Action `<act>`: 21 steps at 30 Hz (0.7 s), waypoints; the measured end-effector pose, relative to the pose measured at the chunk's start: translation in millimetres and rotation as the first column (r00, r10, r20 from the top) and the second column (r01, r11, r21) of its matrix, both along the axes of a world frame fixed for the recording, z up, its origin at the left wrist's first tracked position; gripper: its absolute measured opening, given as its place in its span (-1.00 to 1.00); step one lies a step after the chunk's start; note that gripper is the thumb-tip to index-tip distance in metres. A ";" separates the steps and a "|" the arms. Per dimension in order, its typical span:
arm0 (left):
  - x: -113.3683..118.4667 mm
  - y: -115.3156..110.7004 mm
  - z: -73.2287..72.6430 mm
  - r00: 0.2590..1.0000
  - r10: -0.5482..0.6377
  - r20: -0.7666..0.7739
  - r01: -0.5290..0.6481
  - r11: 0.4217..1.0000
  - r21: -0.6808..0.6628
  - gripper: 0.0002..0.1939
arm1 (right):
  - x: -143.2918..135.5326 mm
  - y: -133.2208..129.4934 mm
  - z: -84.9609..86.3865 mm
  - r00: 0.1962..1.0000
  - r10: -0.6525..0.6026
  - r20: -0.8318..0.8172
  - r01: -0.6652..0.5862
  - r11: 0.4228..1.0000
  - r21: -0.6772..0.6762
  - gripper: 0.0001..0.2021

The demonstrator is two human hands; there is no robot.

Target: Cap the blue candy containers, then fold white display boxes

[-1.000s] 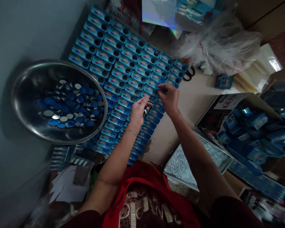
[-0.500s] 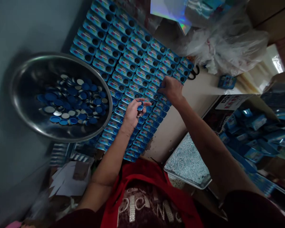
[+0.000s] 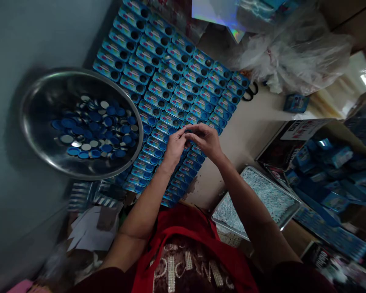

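My left hand (image 3: 176, 147) is closed above the rows of small blue boxes (image 3: 146, 106), its fingertips meeting those of my right hand. Between the fingers a bit of a dark blue round cap shows, mostly hidden. My right hand (image 3: 208, 140) bends over it from the right, thumb and fingers drawn together; what they pinch cannot be made out. Each box has a round opening at one end. Many openings in the nearer rows hold blue caps, while most in the farther rows look dark.
Left of the boxes is a steel bowl (image 3: 36, 134) with loose blue and silvery caps (image 3: 94, 128). At the right stand a tray of pale granules (image 3: 262, 199) and a carton (image 3: 274, 144) of blue packages. Scissors (image 3: 250, 92) and a plastic bag (image 3: 286, 61) lie farther back.
My right hand has come back from the boxes at the right to meet my left hand. The left hand has stayed nearly in place; the blue cap seen in it before is now mostly covered.
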State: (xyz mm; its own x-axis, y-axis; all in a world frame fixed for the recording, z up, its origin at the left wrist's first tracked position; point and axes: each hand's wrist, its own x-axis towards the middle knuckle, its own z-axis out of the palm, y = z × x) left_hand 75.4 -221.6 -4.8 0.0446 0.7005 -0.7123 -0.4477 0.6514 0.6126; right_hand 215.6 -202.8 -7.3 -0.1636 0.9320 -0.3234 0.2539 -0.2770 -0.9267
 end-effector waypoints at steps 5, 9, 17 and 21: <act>-15.5 -11.4 10.5 0.963 -0.197 0.183 0.214 0.974 -0.077 -0.76 | 25.7 -2.4 -1.1 0.990 -0.138 0.042 0.142 0.982 -0.125 -0.76; -24.5 -17.1 16.0 0.993 -0.052 0.109 0.067 0.988 -0.142 -0.57 | 39.7 19.7 -7.6 0.870 -0.171 0.462 0.121 0.983 0.134 -0.84; -33.0 -5.2 1.1 0.955 0.223 0.197 -0.191 0.967 -0.168 -0.63 | 22.2 74.2 -21.8 0.534 0.107 0.839 -0.157 0.987 -0.026 -0.82; -34.3 -7.4 -8.1 0.951 0.240 0.197 -0.217 0.967 -0.132 -0.61 | 22.7 88.7 -25.3 0.501 0.201 0.842 -0.176 0.976 -0.128 -0.71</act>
